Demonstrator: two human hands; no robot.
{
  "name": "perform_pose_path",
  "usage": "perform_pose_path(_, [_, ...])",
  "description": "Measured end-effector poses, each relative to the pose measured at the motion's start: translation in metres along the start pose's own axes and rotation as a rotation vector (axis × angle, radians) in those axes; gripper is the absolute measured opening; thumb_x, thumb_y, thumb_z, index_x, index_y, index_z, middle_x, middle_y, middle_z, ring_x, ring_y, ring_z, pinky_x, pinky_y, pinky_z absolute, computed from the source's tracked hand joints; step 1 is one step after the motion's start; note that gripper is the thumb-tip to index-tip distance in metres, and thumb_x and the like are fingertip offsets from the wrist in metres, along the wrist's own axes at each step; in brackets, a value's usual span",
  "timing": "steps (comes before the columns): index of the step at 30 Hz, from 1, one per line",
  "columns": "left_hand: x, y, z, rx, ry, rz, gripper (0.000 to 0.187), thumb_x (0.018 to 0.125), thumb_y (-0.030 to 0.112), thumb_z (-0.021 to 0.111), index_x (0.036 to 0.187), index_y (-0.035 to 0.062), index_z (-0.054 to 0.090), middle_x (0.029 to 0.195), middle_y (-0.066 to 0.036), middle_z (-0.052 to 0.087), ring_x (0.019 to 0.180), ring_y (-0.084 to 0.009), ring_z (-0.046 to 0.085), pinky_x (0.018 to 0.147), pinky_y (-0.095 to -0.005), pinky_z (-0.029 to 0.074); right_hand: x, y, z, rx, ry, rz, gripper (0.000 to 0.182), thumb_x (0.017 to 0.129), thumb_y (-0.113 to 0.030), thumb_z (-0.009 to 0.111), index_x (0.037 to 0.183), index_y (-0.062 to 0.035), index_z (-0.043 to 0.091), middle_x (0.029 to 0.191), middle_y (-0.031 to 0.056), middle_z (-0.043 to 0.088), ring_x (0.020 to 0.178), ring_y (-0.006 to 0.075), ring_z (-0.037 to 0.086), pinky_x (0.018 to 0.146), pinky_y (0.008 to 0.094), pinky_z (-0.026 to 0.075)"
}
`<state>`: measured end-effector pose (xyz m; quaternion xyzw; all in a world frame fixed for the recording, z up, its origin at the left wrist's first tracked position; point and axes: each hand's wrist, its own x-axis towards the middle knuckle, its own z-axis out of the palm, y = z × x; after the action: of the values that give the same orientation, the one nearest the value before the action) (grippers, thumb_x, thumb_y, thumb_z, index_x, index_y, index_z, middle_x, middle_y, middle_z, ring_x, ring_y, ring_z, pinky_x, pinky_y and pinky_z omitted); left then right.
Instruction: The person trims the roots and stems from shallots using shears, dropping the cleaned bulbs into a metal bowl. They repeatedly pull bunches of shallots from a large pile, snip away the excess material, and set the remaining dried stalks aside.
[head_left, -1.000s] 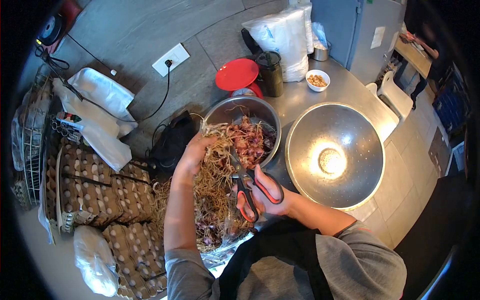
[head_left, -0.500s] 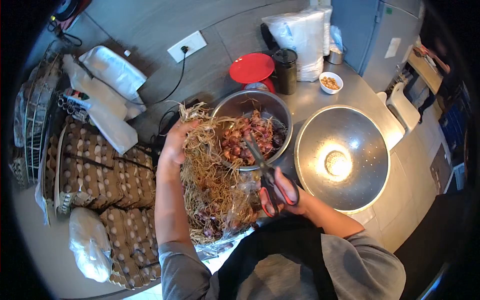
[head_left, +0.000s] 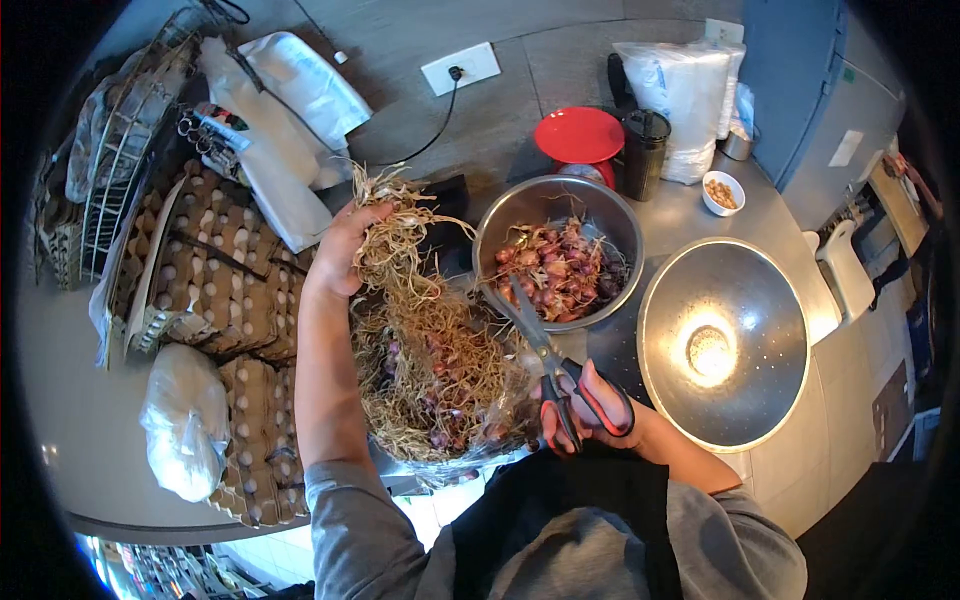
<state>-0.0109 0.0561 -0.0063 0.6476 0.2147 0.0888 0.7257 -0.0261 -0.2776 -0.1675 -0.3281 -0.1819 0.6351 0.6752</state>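
My left hand [head_left: 347, 248] is closed round a bunch of dry, straw-coloured stalks [head_left: 395, 240], raised at the back left of the pile. Below it, a plastic bag [head_left: 510, 420] holds a tangle of dried stalks and roots [head_left: 420, 370] with some shallots among them. My right hand [head_left: 595, 405] grips black and red scissors [head_left: 545, 350], their blades slightly apart and pointing up-left near the front rim of a steel bowl. That steel bowl [head_left: 490, 215] contains many reddish shallots [head_left: 560, 265]. A large, wide metal bowl [head_left: 745, 400] stands right of my right hand.
Stacked egg trays [head_left: 215, 250] and a white plastic bag [head_left: 185, 425] lie at the left. Behind the bowls are a red scale [head_left: 578, 135], a dark canister [head_left: 646, 155], plastic packs [head_left: 680, 105] and a small white bowl [head_left: 722, 193]. A cord hangs from the wall outlet [head_left: 460, 70].
The view has shifted, so the bowls appear farther right. My left hand still holds the stalks, now farther from the shallot bowl. The scissors remain in my right hand.
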Motion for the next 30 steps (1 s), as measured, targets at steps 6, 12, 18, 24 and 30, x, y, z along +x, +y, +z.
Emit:
perform_pose_path(6, [-0.02, 0.003, 0.004, 0.017, 0.025, 0.025, 0.029, 0.083, 0.011, 0.058, 0.11, 0.0018, 0.053, 0.097, -0.008, 0.062, 0.083, -0.017, 0.061, 0.072, -0.0299, 0.051, 0.034, 0.001, 0.019, 0.08, -0.141, 0.077, 0.084, 0.08, -0.075, 0.022, 0.12, -0.0032, 0.039, 0.084, 0.0146, 0.062, 0.059, 0.02, 0.057, 0.055, 0.0268, 0.045])
perform_pose_path(12, [-0.044, 0.005, 0.003, 0.0, 0.064, 0.027, 0.034, 0.082, 0.011, 0.058, 0.115, 0.0024, 0.052, 0.102, -0.008, 0.062, 0.086, -0.0174, 0.061, 0.075, -0.03, 0.05, 0.085, 0.003, 0.019, 0.116, -0.177, 0.096, 0.075, 0.085, -0.068, 0.02, 0.117, -0.0033, 0.04, 0.081, 0.0141, 0.062, 0.059, 0.0236, 0.058, 0.052, 0.0299, 0.046])
perform_pose_path(18, [-0.052, -0.003, -0.023, -0.091, -0.015, 0.048, 0.034, 0.082, 0.011, 0.056, 0.114, 0.001, 0.052, 0.102, -0.009, 0.062, 0.087, -0.0179, 0.062, 0.075, -0.03, 0.05, 0.085, -0.001, 0.042, 0.045, -0.143, 0.106, 0.075, 0.082, -0.071, 0.026, 0.115, -0.0056, 0.04, 0.074, 0.0093, 0.062, 0.055, 0.0208, 0.06, 0.045, 0.0289, 0.047])
perform_pose_path(24, [-0.075, -0.01, -0.012, -0.133, -0.076, 0.119, 0.041, 0.081, 0.009, 0.056, 0.119, -0.0036, 0.049, 0.105, -0.011, 0.061, 0.092, -0.0189, 0.06, 0.081, -0.0303, 0.048, 0.107, 0.004, 0.034, 0.011, -0.043, 0.028, 0.074, 0.085, -0.067, 0.024, 0.121, -0.0037, 0.038, 0.079, 0.0096, 0.06, 0.057, 0.0187, 0.057, 0.05, 0.0283, 0.046])
perform_pose_path(30, [-0.058, -0.043, -0.031, 0.13, 0.26, 0.113, 0.053, 0.074, 0.015, 0.067, 0.121, -0.0032, 0.049, 0.11, -0.012, 0.06, 0.102, -0.023, 0.056, 0.094, -0.0338, 0.039, 0.072, 0.009, 0.012, -0.189, 0.109, -0.108, 0.074, 0.084, -0.069, 0.024, 0.105, -0.0031, 0.049, 0.077, 0.0073, 0.058, 0.055, 0.0158, 0.055, 0.05, 0.0262, 0.045])
